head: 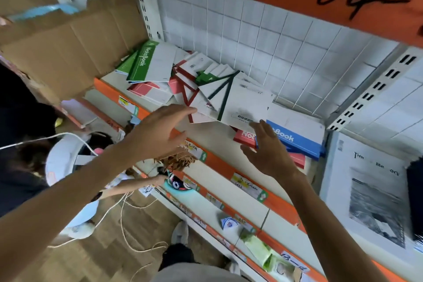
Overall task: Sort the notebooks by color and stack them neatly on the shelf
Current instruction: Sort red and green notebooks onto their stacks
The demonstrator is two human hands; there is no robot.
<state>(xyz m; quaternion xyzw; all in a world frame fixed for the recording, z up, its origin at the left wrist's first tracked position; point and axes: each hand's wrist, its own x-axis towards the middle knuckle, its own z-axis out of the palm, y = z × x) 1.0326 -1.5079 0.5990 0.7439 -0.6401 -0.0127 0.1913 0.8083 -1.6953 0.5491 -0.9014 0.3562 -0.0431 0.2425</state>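
White-backed notebooks (219, 96) fanned loose across the shelf (229, 142), unsorted.
My left hand (160, 130) and right hand (270, 151) reach in with fingers spread wide, holding nothing; next I'd judge: gather the fan at twelve o'clock; split reds from greens.

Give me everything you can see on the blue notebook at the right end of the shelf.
The blue notebook lies flat near the right end of the shelf, on top of a red notebook. Its cover is blue along the front with white lettering ending in "Book", and white behind. It looks like glossy card, closed. The right hand overlaps its left end, fingers spread; contact is unclear. A fanned pile of white notebooks overlaps beside it.
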